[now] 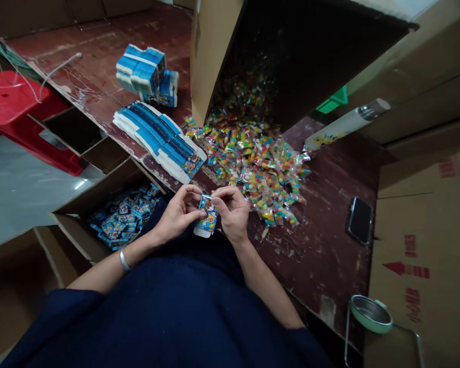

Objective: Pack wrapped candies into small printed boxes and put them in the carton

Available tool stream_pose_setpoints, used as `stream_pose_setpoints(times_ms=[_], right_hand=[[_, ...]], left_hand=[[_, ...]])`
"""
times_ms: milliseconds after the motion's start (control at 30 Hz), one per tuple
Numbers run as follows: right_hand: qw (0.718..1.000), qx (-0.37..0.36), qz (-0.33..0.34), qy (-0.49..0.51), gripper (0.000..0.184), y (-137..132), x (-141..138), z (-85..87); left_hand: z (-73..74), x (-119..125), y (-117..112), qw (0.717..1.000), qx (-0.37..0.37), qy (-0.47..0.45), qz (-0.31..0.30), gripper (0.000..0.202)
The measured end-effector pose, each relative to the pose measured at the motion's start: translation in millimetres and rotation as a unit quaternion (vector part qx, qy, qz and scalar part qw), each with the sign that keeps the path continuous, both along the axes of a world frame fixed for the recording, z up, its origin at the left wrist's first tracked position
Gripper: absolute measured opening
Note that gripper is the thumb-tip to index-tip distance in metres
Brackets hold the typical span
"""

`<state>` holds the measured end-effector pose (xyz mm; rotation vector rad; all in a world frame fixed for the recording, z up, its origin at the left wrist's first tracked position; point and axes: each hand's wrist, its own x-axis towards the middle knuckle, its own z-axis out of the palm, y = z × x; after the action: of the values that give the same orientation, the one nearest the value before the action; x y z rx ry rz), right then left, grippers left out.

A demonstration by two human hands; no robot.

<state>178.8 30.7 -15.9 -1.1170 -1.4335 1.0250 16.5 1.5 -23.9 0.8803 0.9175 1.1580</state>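
both hands (205, 212) pinch a small printed box (207, 217) in a closed grip.

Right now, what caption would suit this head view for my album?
Both hands, left hand and right hand, hold a small blue carton beside spilled candy packets.

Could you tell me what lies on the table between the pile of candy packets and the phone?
In the head view, nothing lies there: between the pile of candy packets and the phone the table shows only bare, scuffed wood.

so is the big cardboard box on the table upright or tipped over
Tipped: the big brown cardboard box lies on its side, colourful candy packets spilling from its mouth onto the table.
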Motion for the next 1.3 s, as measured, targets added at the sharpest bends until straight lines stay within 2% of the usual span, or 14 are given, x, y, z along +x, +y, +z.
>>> stream_pose_setpoints(times_ms=[100, 200, 367, 467, 633, 700, 800, 900, 1067, 1200, 1233, 1300], right_hand=[[0.997, -0.052, 0.051, 0.001, 0.035, 5.8, 3.3, 14.2], [0.991, -0.113, 0.068, -0.008, 0.034, 11.5, 9.9, 25.9], [0.983, -0.158, 0.087, -0.037, 0.038, 20.7, 20.6, 30.0], [0.985, -0.138, 0.098, -0.042, 0.037, 21.9, 22.9, 28.6], [0.99, -0.025, 0.124, -0.059, 0.027, 8.6, 23.1, 25.1], [0.991, -0.006, 0.118, -0.067, 0.021, 3.1, 24.7, 21.9], [0.989, -0.07, 0.113, -0.063, 0.019, 3.2, 31.7, 17.6], [0.973, -0.143, 0.161, -0.085, 0.023, 9.8, 41.4, 17.9], [0.972, -0.066, 0.191, -0.123, 0.024, 6.1, 48.4, 24.7], [0.965, -0.04, 0.222, -0.136, 0.024, 2.4, 56.4, 23.1], [0.966, -0.015, 0.199, -0.162, 0.023, 5.9, 60.1, 20.9], [0.96, 0.069, 0.106, -0.251, 0.024, 19.5, 68.5, 14.2]], left_hand=[[2.6, -6.0, -0.7, 1.0, 0.013, 0.023, -0.011, 0.051], [5.0, -12.4, -0.8, 0.996, 0.044, 0.073, -0.028, 0.048], [8.1, -13.6, -0.2, 0.993, 0.06, 0.089, -0.057, 0.049], [7.6, -10.9, -0.9, 0.994, 0.045, 0.081, -0.056, 0.053], [3.6, -5.0, -5.0, 0.997, 0.026, 0.058, -0.039, 0.047], [1.5, -2.1, -6.8, 0.997, 0.016, 0.058, -0.041, 0.044], [-1.6, 1.7, -8.7, 0.996, 0.01, 0.07, -0.062, 0.043], [-3.6, 3.6, -9.5, 0.992, 0.019, 0.092, -0.084, 0.045], [-3.2, 4.1, -10.3, 0.994, -0.014, 0.07, -0.082, 0.038], [-7.7, 3.9, -7.9, 0.997, -0.039, 0.043, -0.054, 0.04], [-10.3, 3.5, -6.7, 0.997, -0.047, 0.037, -0.053, 0.042], [-15.5, 1.0, -3.7, 0.994, -0.062, 0.039, -0.077, 0.049]])
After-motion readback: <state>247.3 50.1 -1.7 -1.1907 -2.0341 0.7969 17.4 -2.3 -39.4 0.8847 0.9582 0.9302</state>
